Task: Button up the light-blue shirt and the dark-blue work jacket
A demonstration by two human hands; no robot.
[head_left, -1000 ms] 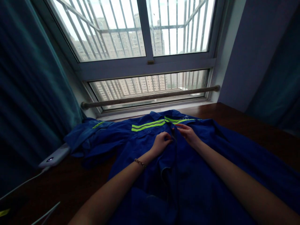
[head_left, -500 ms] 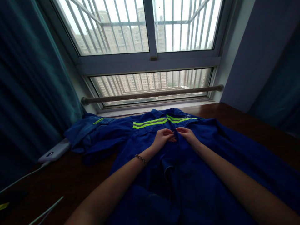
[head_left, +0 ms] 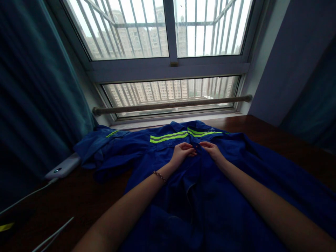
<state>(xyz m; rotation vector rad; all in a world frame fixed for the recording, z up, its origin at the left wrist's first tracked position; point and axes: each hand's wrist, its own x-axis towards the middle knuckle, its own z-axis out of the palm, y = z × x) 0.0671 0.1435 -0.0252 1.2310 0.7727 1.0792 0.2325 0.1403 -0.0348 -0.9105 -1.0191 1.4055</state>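
Observation:
A blue work jacket (head_left: 223, 189) with yellow-green and grey reflective stripes lies spread out, its collar toward the window. My left hand (head_left: 182, 153) pinches one edge of the jacket's front opening, just below the chest stripe. Close by on the right, my right hand (head_left: 212, 149) has its fingertips closed on the other side of that opening. A small gap separates the two hands, and a small round spot, perhaps a button, shows between them. Below the hands the front gapes in folds. What exactly lies under the fingertips is hidden.
The jacket rests on a dark brown wooden surface (head_left: 236, 123) under a barred window. A wooden rail (head_left: 173, 105) runs across the window. At left lie a white device (head_left: 63, 167) with a cable, and loose white cable ends (head_left: 54, 233). A blue curtain (head_left: 39, 87) hangs there.
The small round spot now shows between my fingertips. My hands stay at almost the same place on the jacket front, and the whole view has shifted slightly.

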